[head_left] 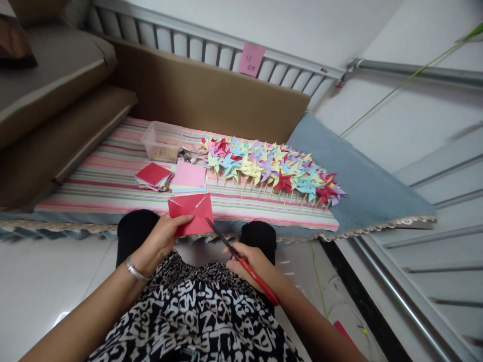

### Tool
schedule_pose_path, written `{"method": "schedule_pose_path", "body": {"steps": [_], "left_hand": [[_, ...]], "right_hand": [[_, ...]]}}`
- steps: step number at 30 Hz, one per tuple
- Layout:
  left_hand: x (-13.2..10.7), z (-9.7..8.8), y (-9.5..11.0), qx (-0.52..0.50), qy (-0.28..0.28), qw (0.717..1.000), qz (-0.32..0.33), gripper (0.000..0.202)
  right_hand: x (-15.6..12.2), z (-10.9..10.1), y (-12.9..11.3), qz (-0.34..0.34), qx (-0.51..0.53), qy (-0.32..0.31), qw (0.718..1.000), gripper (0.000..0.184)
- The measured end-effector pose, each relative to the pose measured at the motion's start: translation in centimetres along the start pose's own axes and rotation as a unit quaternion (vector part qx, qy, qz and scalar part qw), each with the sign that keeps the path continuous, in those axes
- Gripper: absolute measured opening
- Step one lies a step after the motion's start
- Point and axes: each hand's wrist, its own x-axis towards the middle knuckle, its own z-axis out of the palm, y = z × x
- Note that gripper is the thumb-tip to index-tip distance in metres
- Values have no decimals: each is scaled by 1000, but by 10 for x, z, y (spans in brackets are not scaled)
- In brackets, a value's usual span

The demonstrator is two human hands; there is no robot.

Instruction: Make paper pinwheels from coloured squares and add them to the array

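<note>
Between thumb and fingers, my left hand (166, 234) grips a red square of paper (198, 205) above the bed's front edge. Slits run in from its two upper corners. My right hand (249, 261) is closed on red-handled scissors (260, 281), whose dark blades point up and left, with the tips at the paper's right part. Just beyond the held sheet lies a stack of paper squares with pink on top (189, 174). To its left is another stack, red on top (153, 174).
Rows of colourful paper pinwheels (264, 166) on sticks stand on the striped cloth (101, 176). A clear plastic box (162, 143) holds thin sticks. Behind stands a cardboard panel (211, 90) against a white radiator (188, 45). Large brown packages (56, 130) are at left.
</note>
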Motion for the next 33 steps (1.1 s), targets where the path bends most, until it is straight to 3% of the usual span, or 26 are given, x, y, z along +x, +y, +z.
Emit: {"method": "schedule_pose_path", "body": {"steps": [15, 25, 33], "left_hand": [[0, -3, 10, 35, -39, 998, -36, 29], [-3, 1, 14, 19, -20, 999, -22, 39], [-2, -1, 14, 33, -20, 999, -28, 31]], "right_hand": [[4, -2, -5, 19, -13, -27, 999, 20], [5, 0, -7, 13, -4, -18, 1000, 17], [5, -1, -7, 21, 3, -22, 1000, 18]]}}
